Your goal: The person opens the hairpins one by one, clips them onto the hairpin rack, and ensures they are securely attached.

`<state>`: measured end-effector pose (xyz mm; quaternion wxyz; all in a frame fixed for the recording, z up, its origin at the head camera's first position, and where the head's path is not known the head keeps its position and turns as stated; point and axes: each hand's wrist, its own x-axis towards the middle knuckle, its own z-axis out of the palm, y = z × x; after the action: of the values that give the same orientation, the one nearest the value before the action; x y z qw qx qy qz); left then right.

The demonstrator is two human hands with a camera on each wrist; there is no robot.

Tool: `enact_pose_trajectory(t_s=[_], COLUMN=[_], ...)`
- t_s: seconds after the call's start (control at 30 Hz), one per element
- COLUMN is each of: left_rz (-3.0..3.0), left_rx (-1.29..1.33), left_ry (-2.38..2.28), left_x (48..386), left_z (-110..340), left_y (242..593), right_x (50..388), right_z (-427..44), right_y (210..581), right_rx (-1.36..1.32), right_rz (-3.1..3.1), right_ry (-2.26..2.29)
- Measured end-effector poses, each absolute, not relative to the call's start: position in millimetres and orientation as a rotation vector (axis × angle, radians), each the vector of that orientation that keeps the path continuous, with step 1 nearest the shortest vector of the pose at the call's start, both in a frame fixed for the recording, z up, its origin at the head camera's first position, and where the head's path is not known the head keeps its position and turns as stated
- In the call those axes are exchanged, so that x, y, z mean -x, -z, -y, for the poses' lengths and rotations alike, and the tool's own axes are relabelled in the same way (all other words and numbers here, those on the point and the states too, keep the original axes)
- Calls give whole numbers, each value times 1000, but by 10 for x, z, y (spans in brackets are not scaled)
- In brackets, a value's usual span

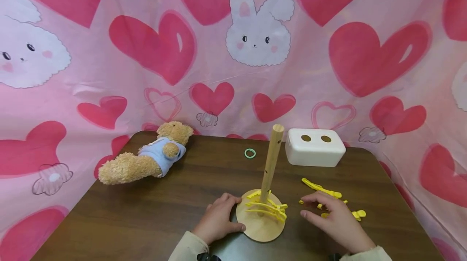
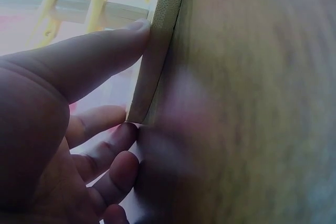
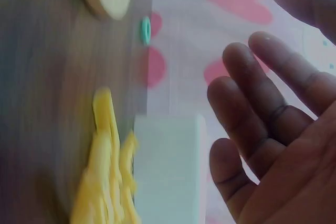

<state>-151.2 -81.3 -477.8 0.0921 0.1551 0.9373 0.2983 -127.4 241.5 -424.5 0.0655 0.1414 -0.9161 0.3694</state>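
A wooden stand has a round base (image 1: 263, 230) and an upright post (image 1: 271, 161); yellow clips (image 1: 268, 208) lie around the foot of the post. My left hand (image 1: 220, 219) grips the base's left edge, and in the left wrist view the thumb of that hand (image 2: 63, 87) presses on the rim (image 2: 152, 72). To the right of the stand, my right hand (image 1: 337, 220) is held over several loose yellow clips (image 1: 321, 188), its fingers spread and holding nothing. The right wrist view shows this hand (image 3: 273, 129) apart from the clips (image 3: 105, 166).
A white box with two round holes (image 1: 315, 155) stands at the back right of the dark table (image 1: 146, 220). A green ring (image 1: 249, 153) lies behind the stand. A teddy bear in a blue shirt (image 1: 160, 155) lies at the back left.
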Motion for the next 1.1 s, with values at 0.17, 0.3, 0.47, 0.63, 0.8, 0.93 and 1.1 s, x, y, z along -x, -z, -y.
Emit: enact_pose_trajectory(t_s=[0.17, 0.3, 0.47, 0.63, 0.8, 0.93, 1.1], left_rz=[-2785, -2785, -2778, -2772, -2774, -2772, -2776], left_rx=[-467, -474, -464, -454, -452, -450, -458], left_ry=[-883, -885, -893, -901, -901, -905, -903], left_x=[1510, 1509, 1506, 1498, 1497, 1498, 1498], left_z=[808, 802, 805, 811, 813, 812, 814], left_y=[4778, 4760, 4736, 4741, 4727, 4719, 4730], right_x=[1312, 1367, 1424, 1459, 1495, 1499, 1511], right_z=[-2659, -2877, -3106, -3309, -3551, -3742, -3871], right_y=[4240, 4213, 4193, 4209, 4257, 4322, 4414], right_rx=[-305, -137, 29, 155, 322, 376, 449], right_rz=[2771, 2904, 3010, 3056, 3106, 3142, 3224], right_ry=[-1085, -1088, -1121, -1082, -1045, -988, -998])
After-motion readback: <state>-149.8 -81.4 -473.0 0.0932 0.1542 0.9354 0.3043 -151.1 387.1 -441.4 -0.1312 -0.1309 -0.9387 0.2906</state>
